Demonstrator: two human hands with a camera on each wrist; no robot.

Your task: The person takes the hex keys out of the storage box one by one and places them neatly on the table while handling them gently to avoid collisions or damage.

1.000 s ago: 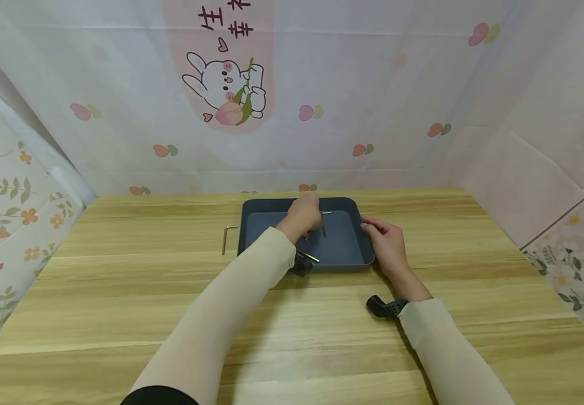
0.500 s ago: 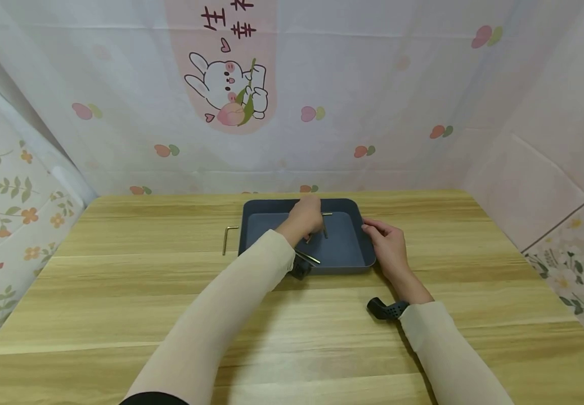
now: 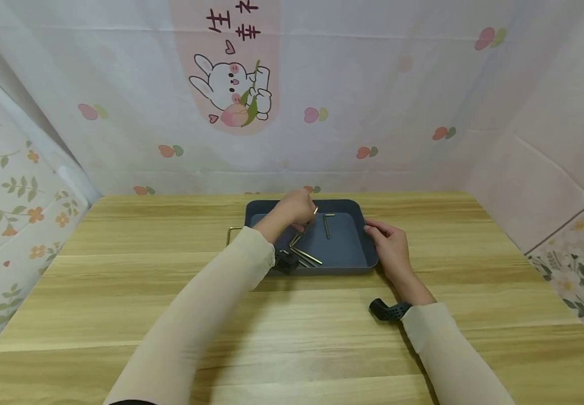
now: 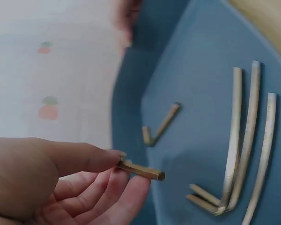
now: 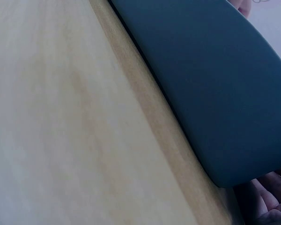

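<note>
My left hand (image 3: 294,208) is over the left half of a blue-grey tray (image 3: 345,244). Between its thumb and fingers it pinches a brass-coloured hex key (image 4: 143,171), raised above the tray floor. A small hex key (image 3: 327,226) lies alone toward the tray's far side. Several longer hex keys (image 4: 234,140) lie near the tray's front, partly hidden by the left wrist in the head view. At the tray's right end, my right hand (image 3: 392,247) holds the side wall, thumb near the rim; part of its fingers is hidden.
Left of the tray, another hex key (image 3: 228,236) lies on the wooden table (image 3: 322,337), partly covered by the left sleeve. A printed curtain (image 3: 373,84) hangs behind the table. Black wrist camera mounts (image 3: 390,310) sit on both wrists.
My left hand has lifted a hex key from the tray and shifted slightly left, uncovering more of the keys lying there. The right hand stays at the tray's right end.
</note>
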